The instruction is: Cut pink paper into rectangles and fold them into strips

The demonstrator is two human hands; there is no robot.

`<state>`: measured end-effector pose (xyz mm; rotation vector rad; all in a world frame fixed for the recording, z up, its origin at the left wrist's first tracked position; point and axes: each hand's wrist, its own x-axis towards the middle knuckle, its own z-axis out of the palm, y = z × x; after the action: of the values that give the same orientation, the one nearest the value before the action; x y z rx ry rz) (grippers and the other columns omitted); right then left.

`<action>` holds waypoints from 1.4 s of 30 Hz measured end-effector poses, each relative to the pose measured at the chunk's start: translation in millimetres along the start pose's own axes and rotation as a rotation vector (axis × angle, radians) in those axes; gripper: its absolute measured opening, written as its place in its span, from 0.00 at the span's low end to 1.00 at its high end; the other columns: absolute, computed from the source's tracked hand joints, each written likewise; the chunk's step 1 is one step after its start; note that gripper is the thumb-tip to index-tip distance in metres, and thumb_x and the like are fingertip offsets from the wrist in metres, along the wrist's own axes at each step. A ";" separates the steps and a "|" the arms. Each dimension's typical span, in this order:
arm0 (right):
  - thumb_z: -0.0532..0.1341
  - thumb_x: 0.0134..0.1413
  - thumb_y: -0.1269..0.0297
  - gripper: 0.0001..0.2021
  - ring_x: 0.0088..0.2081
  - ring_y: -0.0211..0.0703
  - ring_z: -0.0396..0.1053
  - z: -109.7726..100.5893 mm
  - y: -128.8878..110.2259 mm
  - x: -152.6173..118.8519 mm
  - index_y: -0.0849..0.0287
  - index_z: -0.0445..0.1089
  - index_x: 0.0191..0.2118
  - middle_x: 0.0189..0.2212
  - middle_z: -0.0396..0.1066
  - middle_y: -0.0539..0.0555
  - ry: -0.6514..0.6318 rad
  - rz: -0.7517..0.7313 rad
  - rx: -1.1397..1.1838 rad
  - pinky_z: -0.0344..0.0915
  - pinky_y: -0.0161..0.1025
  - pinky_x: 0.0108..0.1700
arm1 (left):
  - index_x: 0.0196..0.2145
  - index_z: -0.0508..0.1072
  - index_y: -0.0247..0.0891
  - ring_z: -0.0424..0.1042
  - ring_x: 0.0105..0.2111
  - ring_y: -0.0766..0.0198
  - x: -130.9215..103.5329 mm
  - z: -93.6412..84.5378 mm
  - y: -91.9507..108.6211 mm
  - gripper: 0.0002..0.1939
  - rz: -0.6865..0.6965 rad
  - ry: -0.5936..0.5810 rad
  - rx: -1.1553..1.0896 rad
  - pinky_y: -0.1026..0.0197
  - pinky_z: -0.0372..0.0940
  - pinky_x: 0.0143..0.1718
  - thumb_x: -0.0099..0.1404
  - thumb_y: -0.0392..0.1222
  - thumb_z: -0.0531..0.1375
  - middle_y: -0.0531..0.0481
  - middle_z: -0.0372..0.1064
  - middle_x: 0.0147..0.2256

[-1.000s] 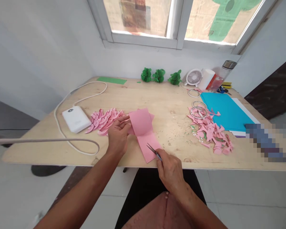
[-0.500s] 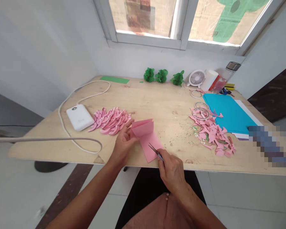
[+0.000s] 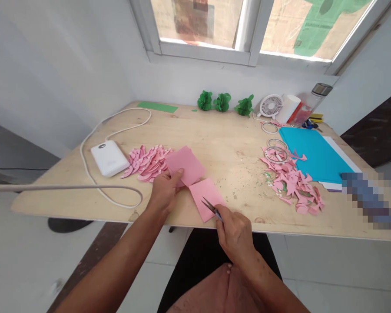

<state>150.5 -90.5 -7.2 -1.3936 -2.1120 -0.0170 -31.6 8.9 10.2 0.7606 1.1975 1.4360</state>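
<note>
Pinched between the thumb and fingers of my left hand (image 3: 165, 191) is a pink paper piece (image 3: 187, 163), raised a little and partly covering the pile of cut pink paper shapes (image 3: 146, 161). Another pink paper piece (image 3: 204, 195) lies flat on the table near its front edge. My right hand (image 3: 236, 228) is closed around a pair of scissors (image 3: 211, 206), whose slim blades point up and left over the flat paper. The scissors' handles are mostly hidden in my fingers.
A white power bank (image 3: 109, 158) with a cable sits left. Pink scraps (image 3: 293, 182) and rings (image 3: 276, 154) lie right, by blue sheets (image 3: 313, 154). Green paper shapes (image 3: 222, 102), a small fan (image 3: 271, 106) and a bottle (image 3: 313, 104) stand along the back.
My left hand has shifted slightly left, and the paper in it has turned from folded upright to flat, facing up, apart from the lower piece. My right hand with the scissors has hardly moved.
</note>
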 end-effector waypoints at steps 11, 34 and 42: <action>0.48 0.60 0.73 0.13 0.24 0.40 0.65 1.8 0.7 -1.3 0.61 0.66 0.46 0.29 0.74 0.53 0.010 -0.009 0.024 0.57 0.37 0.29 | 0.35 0.73 0.37 0.74 0.39 0.55 18.1 -8.7 3.5 0.12 0.260 0.033 0.186 0.48 0.70 0.44 0.57 0.47 0.62 0.46 0.75 0.36; 0.48 0.62 0.71 0.13 0.25 0.39 0.68 -7.3 14.9 2.9 0.61 0.67 0.47 0.30 0.74 0.54 -0.044 -0.004 0.047 0.58 0.34 0.30 | 0.55 0.67 0.42 0.62 0.57 0.49 -54.4 -50.4 -9.5 0.19 0.934 -0.612 1.375 0.41 0.56 0.57 0.68 0.42 0.52 0.40 0.64 0.57; 0.48 0.64 0.65 0.13 0.29 0.40 0.72 -20.7 22.6 7.7 0.59 0.68 0.46 0.30 0.75 0.53 -0.086 0.179 0.224 0.63 0.33 0.33 | 0.55 0.67 0.40 0.57 0.61 0.46 -75.8 -41.4 -14.6 0.20 0.988 -0.611 1.387 0.40 0.55 0.58 0.66 0.41 0.56 0.39 0.62 0.58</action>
<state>177.2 -80.7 6.6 -1.4623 -1.9786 0.3460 -47.5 -76.0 -4.3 2.7868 1.2322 0.6655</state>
